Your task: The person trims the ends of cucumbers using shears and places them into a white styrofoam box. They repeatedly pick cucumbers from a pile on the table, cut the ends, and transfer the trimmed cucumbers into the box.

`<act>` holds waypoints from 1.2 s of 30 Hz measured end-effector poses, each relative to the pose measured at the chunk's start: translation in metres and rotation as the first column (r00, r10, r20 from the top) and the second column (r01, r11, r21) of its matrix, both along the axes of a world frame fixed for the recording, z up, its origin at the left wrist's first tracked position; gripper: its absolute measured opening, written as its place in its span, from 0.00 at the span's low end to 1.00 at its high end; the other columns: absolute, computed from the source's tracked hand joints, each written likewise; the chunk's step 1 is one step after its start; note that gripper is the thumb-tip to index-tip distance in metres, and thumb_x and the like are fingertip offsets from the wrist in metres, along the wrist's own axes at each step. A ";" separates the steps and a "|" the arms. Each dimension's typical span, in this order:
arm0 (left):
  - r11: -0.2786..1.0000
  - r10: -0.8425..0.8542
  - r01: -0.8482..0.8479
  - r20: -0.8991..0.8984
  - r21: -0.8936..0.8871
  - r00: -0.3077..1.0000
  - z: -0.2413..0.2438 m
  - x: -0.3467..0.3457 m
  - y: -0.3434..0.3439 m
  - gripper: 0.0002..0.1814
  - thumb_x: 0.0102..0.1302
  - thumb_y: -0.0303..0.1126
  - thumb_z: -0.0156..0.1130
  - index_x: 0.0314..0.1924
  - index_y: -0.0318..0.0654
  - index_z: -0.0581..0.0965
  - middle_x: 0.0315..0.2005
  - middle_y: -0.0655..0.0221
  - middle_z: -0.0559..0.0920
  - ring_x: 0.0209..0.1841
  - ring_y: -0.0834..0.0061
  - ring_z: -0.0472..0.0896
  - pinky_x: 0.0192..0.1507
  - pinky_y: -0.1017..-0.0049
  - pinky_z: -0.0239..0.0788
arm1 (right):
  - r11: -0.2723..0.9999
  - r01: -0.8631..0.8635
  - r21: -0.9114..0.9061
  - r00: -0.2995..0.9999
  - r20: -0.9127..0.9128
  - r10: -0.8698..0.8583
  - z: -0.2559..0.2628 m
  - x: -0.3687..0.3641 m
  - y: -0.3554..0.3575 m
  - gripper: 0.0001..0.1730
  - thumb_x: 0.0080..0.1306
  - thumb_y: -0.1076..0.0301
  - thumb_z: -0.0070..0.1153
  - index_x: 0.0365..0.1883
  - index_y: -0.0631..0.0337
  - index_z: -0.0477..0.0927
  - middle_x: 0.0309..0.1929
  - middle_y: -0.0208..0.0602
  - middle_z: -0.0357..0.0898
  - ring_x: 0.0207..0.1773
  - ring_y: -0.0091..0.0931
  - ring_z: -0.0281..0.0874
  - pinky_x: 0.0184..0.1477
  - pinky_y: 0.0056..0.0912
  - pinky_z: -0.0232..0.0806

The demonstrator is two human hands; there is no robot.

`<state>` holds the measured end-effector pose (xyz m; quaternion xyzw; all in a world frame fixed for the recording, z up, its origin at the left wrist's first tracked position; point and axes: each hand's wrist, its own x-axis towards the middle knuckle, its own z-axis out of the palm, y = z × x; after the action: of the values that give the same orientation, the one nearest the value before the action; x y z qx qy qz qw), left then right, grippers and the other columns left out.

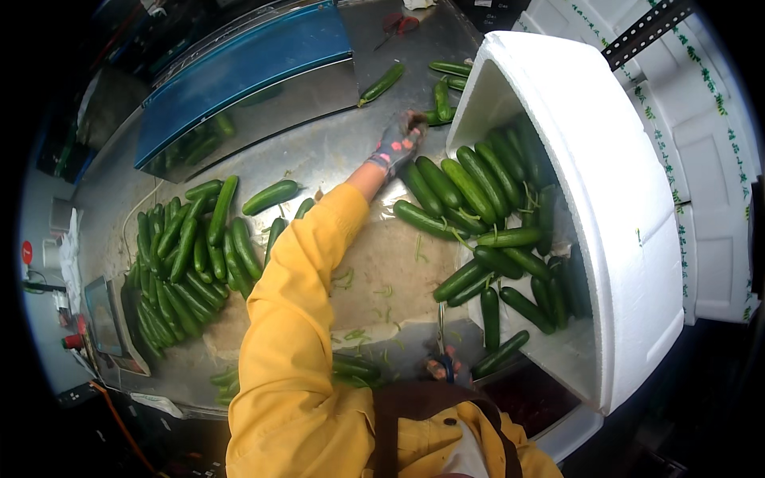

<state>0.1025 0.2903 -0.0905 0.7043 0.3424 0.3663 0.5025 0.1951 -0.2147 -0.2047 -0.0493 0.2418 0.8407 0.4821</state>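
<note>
My left hand (405, 138), in a grey glove with pink flowers, reaches across the metal table at the upper middle. Its fingers are blurred and lie against the end of a cucumber (429, 118); whether they grip it is unclear. Low on the right, near my body, my right hand (449, 365) wears a similar glove and holds blue-handled scissors (446, 360), blades pointing away from me. Many cucumbers (469, 190) with stems spill from a white foam box (627, 239) lying on its side. Another large pile of cucumbers (179, 263) is at the left.
A blue-topped metal housing (251, 77) stands at the back left. Red-handled scissors (400, 25) and a single cucumber (382, 85) lie behind my left hand. Green stem trimmings (382, 291) are scattered over a brown sheet (388, 257). White foam boxes (711, 149) are stacked at the right.
</note>
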 end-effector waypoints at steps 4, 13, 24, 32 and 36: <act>0.844 -0.306 0.435 -0.386 0.313 0.870 0.020 -0.023 -0.051 0.36 0.50 0.37 0.58 0.55 0.28 0.55 0.40 0.53 0.72 0.44 0.61 0.71 0.43 0.72 0.64 | 1.000 -0.003 -0.001 0.997 0.079 0.003 0.006 -0.004 0.003 0.32 0.46 0.58 0.61 0.51 0.33 0.64 0.44 0.42 0.58 0.34 0.23 0.62 0.28 0.11 0.60; 0.884 -0.164 0.420 -0.703 0.207 0.692 0.068 -0.056 -0.182 0.35 0.40 0.41 0.64 0.49 0.37 0.64 0.36 0.56 0.72 0.42 0.60 0.69 0.46 0.66 0.59 | 0.976 -0.082 0.203 0.917 0.399 -0.005 0.090 -0.008 0.050 0.42 0.47 0.49 0.58 0.56 0.52 0.53 0.35 0.42 0.63 0.24 0.17 0.59 0.24 0.11 0.55; 0.411 -0.246 0.271 0.180 -0.870 0.952 0.071 -0.084 -0.219 0.12 0.55 0.31 0.56 0.39 0.36 0.69 0.25 0.71 0.74 0.26 0.79 0.73 0.27 0.80 0.67 | 0.996 0.080 -0.043 0.987 -0.139 -0.085 0.151 0.004 0.066 0.24 0.64 0.54 0.34 0.53 0.59 0.57 0.28 0.39 0.62 0.21 0.17 0.58 0.19 0.10 0.54; 0.936 -0.090 0.086 0.004 -0.340 0.996 0.048 -0.049 -0.249 0.37 0.54 0.39 0.54 0.58 0.31 0.49 0.50 0.57 0.65 0.49 0.65 0.66 0.51 0.76 0.56 | 0.994 -0.007 0.109 0.833 0.550 -0.054 0.150 0.003 0.060 0.23 0.64 0.55 0.35 0.53 0.58 0.57 0.28 0.42 0.61 0.21 0.18 0.58 0.16 0.10 0.53; 0.983 -0.033 -0.011 -0.239 -0.183 0.971 0.043 -0.040 -0.259 0.35 0.53 0.32 0.54 0.58 0.31 0.50 0.51 0.58 0.65 0.52 0.69 0.65 0.53 0.76 0.55 | 0.989 0.036 0.144 0.820 0.561 -0.111 0.151 0.005 0.055 0.24 0.63 0.55 0.38 0.54 0.57 0.57 0.28 0.42 0.61 0.20 0.18 0.59 0.15 0.09 0.52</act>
<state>0.0624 0.0318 -0.0471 0.6964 0.4289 0.2424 0.5218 0.2004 -0.1594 -0.0538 -0.2568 0.0354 0.7823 0.5664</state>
